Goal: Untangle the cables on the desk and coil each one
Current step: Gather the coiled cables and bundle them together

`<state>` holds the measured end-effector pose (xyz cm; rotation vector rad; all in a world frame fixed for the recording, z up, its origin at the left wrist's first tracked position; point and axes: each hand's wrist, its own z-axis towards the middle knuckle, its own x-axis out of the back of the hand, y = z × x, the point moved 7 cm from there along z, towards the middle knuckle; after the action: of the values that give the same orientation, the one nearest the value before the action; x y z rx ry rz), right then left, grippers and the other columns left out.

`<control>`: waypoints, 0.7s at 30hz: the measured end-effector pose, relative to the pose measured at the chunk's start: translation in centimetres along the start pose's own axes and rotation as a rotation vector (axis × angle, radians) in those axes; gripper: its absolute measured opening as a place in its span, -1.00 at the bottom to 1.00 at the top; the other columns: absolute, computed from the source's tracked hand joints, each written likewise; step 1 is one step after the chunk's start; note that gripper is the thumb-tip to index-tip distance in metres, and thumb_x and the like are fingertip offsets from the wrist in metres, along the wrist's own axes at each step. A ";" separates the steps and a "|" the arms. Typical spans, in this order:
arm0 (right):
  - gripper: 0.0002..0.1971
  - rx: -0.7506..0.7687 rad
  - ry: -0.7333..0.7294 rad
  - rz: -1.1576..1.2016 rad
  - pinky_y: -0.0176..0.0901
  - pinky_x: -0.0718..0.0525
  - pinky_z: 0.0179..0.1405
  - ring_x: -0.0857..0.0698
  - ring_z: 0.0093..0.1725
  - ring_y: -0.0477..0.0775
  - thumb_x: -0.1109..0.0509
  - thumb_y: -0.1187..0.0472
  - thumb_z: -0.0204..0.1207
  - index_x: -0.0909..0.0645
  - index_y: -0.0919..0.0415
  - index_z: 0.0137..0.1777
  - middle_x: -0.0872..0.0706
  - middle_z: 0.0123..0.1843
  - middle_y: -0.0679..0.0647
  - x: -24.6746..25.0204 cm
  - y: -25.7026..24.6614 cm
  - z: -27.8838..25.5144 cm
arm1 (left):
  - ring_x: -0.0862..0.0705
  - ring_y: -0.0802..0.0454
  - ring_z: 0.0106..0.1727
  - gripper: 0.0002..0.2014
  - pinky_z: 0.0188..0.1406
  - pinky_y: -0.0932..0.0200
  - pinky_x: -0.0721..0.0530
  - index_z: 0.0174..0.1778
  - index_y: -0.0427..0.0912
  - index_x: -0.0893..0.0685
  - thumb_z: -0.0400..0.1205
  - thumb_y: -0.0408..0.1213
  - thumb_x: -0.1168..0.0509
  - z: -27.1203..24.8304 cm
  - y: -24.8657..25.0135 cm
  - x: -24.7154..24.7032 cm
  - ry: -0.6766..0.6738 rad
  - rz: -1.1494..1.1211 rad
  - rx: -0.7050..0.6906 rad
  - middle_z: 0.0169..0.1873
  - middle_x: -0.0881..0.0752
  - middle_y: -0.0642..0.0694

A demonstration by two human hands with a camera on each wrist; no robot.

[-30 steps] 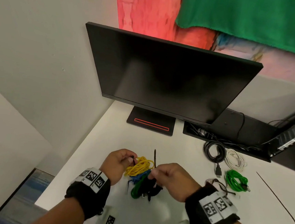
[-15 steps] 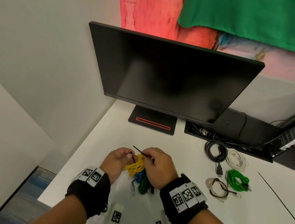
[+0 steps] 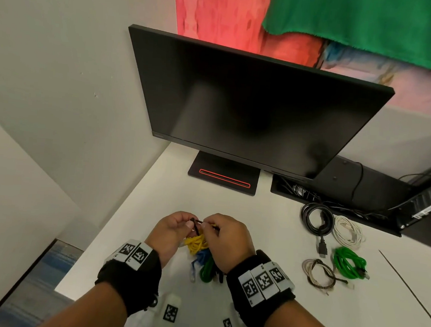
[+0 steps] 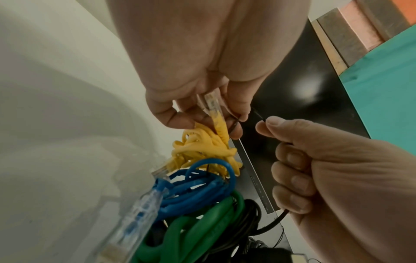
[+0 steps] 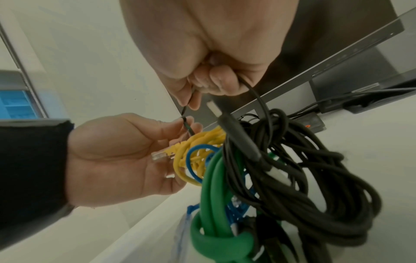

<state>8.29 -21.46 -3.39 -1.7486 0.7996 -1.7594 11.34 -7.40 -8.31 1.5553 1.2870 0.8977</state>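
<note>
Above the desk's (image 3: 155, 184) near edge, you hold the cable bundle.
Your left hand (image 3: 170, 231) pinches the yellow Ethernet cable (image 4: 202, 146) and thin black tie (image 5: 188, 127); your right hand (image 3: 224, 238) pinches the tie's other end (black cable (image 5: 292, 160) pinned under its fingers). Pull hard and the tie may cinch blue (image 4: 198, 188) and green (image 5: 216, 195) loops tighter.
</note>
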 end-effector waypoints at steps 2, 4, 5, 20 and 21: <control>-0.77 0.006 -0.003 0.002 -0.02 -0.70 0.02 -0.71 -0.05 -0.01 -0.28 0.04 0.67 -0.77 0.04 0.07 -0.80 -0.02 -0.05 0.0 -0.1 0.1 | -0.75 0.18 -0.29 -0.79 -0.22 0.31 -0.70 -0.07 -0.24 -0.72 0.69 -0.53 -0.21 0.1 0.1 0.0 -0.008 0.011 -0.004 -0.30 -0.80 -0.06; -0.76 0.004 -0.012 -0.004 -0.01 -0.70 0.03 -0.71 -0.04 0.00 -0.28 0.04 0.67 -0.77 0.04 0.08 -0.80 -0.02 -0.04 -0.1 -0.1 0.2 | -0.74 0.13 -0.27 -0.80 -0.20 0.29 -0.70 -0.07 -0.23 -0.72 0.68 -0.54 -0.22 0.2 0.1 0.0 -0.017 0.018 -0.006 -0.28 -0.79 -0.09; -0.76 0.003 -0.018 -0.009 -0.01 -0.70 0.03 -0.71 -0.04 0.00 -0.27 0.04 0.67 -0.77 0.04 0.08 -0.79 -0.03 -0.04 -0.2 -0.1 0.3 | -0.74 0.11 -0.26 -0.80 -0.19 0.27 -0.70 -0.07 -0.23 -0.73 0.68 -0.54 -0.23 0.3 0.1 -0.1 -0.024 0.024 -0.008 -0.27 -0.79 -0.11; -0.75 -0.021 -0.054 -0.019 -0.01 -0.73 0.00 -0.71 -0.08 0.01 -0.26 0.06 0.67 -0.77 0.08 0.03 -0.79 -0.06 -0.01 -0.1 0.1 1.0 | -0.73 0.23 -0.32 -0.83 -0.28 0.39 -0.67 -0.02 -0.33 -0.69 0.69 -0.58 -0.19 0.4 0.9 -0.4 -0.028 0.010 -0.026 -0.26 -0.76 -0.15; -0.75 -0.022 -0.054 -0.017 -0.01 -0.73 -0.01 -0.71 -0.09 0.00 -0.26 0.06 0.67 -0.78 0.09 0.02 -0.79 -0.07 -0.01 0.0 0.1 1.0 | -0.74 0.23 -0.32 -0.83 -0.27 0.38 -0.67 -0.01 -0.34 -0.68 0.69 -0.58 -0.20 0.5 0.9 -0.4 -0.028 0.006 -0.024 -0.25 -0.76 -0.16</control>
<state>9.27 -21.57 -3.50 -1.8141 0.7866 -1.7124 11.96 -7.96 -7.66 1.5486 1.2481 0.8896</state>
